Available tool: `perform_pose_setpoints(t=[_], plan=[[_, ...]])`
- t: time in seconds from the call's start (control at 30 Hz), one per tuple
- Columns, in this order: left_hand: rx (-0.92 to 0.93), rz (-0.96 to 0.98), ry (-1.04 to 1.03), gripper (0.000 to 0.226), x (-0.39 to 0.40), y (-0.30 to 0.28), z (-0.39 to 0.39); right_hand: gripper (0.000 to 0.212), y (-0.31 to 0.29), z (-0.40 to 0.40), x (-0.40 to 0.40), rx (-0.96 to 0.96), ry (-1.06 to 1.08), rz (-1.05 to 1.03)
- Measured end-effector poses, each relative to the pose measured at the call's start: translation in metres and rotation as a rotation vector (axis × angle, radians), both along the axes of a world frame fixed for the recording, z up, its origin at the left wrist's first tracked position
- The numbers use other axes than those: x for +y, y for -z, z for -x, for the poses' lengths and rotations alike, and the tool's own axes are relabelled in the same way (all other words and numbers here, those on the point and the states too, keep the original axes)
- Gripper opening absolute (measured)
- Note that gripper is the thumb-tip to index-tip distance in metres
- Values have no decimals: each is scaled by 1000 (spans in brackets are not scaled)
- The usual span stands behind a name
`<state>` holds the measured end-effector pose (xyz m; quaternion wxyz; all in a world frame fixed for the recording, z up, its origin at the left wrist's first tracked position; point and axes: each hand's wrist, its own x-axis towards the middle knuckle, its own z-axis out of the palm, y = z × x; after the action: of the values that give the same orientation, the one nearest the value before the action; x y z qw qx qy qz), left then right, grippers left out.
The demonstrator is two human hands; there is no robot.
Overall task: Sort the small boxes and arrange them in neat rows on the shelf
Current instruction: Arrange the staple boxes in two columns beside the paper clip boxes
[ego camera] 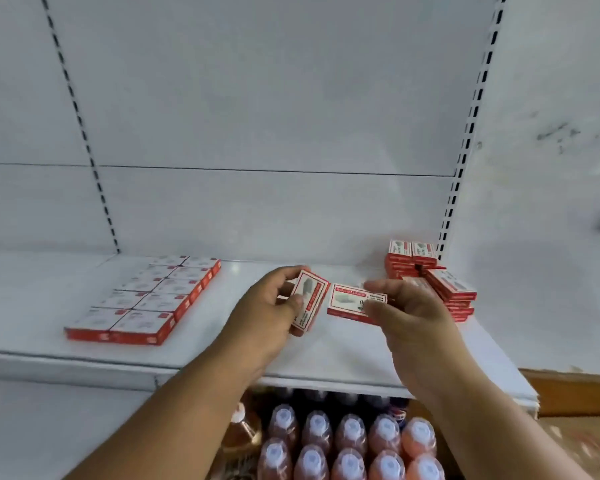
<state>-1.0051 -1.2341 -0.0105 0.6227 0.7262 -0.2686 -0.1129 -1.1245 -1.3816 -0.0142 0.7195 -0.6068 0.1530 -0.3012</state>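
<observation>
My left hand [267, 306] holds a small red-and-white box [309, 303] upright and tilted above the white shelf [343, 355]. Right beside it, my right hand [413, 313] grips a second red-and-white box [350, 301] lying flatter, its long side toward me. The two boxes nearly touch at their edges. On the shelf's left lie two neat rows of the same boxes [149, 301], running from front to back. At the shelf's back right stands a loose pile of boxes [430, 278], partly hidden behind my right hand.
White back panels with slotted uprights [465, 161] close off the rear. Under the shelf stand several bottles with white caps [350, 445]. A wooden edge [575, 393] shows at the lower right.
</observation>
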Motion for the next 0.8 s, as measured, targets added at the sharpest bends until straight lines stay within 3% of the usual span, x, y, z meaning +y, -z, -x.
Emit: perform_pose_setpoints(t=[0.17,0.33,0.5,0.6,0.73,0.8], plan=[[-174,-268,-35,31,34,7,-13,22,14,-18,24,360,39,611],[-420,-504,42,26,52,9,-27,35,-1,-18,34,630,-56,969],[-608,-623,138,34,56,12,-37,44,-15,-16,45,781,-72,1077],[-594,-625,175,38,60,17,-41,42,-14,-17,49,840,31,1140],[-639,-534,180,32,63,21,-41,49,-18,-7,50,828,-40,884],[-658,-518,187,33,64,22,-40,51,-24,1,46,880,-153,926]])
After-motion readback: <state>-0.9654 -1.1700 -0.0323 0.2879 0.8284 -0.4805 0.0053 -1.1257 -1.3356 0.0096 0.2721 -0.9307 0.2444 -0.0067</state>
